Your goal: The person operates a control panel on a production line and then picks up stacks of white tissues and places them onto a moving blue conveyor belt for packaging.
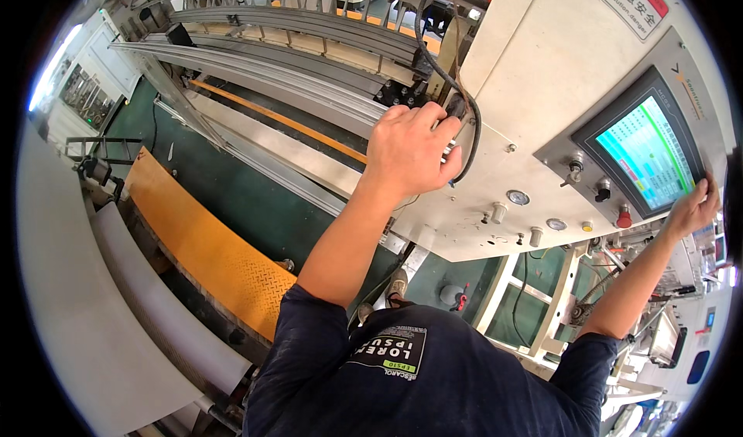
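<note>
My left hand is closed, its fingers curled over a part at the end of the machine's metal rail, beside a black cable. What lies under the palm is mostly hidden; a bit of shiny metal shows by the thumb. Off to the right, my right hand reaches the lower right corner of a touch screen in a dark frame. Its fingers stretch up along the frame's edge and hold nothing I can see. The screen is lit, with a cyan and green display.
Below the screen, the cream machine panel carries a red button, a yellow button, a black knob and pressure gauges. An orange tread plate lies at the left, beside large pale rollers. Long metal rails cross the top.
</note>
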A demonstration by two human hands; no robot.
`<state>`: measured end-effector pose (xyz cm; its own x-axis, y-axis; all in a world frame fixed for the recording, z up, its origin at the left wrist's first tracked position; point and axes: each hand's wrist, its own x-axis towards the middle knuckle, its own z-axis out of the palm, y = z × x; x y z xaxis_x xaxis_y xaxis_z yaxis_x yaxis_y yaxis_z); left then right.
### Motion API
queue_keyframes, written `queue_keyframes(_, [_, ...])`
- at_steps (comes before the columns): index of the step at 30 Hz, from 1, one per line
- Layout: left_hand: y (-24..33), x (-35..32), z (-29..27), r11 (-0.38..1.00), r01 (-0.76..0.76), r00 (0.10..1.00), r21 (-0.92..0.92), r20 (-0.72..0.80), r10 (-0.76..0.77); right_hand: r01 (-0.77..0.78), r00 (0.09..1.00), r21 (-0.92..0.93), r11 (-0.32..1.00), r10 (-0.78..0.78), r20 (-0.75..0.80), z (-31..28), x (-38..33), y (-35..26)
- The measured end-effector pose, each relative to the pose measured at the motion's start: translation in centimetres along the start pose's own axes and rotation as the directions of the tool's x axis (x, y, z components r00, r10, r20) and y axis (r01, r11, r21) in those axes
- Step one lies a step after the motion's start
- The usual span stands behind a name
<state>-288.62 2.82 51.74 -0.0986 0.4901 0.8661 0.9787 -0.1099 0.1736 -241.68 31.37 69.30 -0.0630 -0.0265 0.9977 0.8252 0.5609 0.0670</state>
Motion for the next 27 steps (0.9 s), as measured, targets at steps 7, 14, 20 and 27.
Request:
queue_keyframes(7, [0.0,0.1,0.1,1.0,0.005,0.999,-0.029,0.04,-0.004,-0.021,1.0,0.008,1.0,0.021,-0.006,0.0,0.0,-0.2])
queue_keyframes(14, [0.1,0.2,0.0,1.0,0.001,1.0,0.0,0.018,-0.001,-0.034,0.999,-0.03,0.999,0.035,0.019,-0.2,-0.3,-0.8])
queue_keyframes(20, [0.1,0.2,0.1,1.0,-0.004,1.0,0.0,0.022,0.004,-0.011,1.0,-0.021,1.0,0.011,-0.004,-0.1,-0.3,-0.8])
queue_keyframes(27, [-0.2,0.0,0.2,1.0,-0.017,1.0,-0.006,-0.005,0.017,-0.04,0.999,0.047,0.998,0.04,-0.008,0.1,-0.2,-0.7])
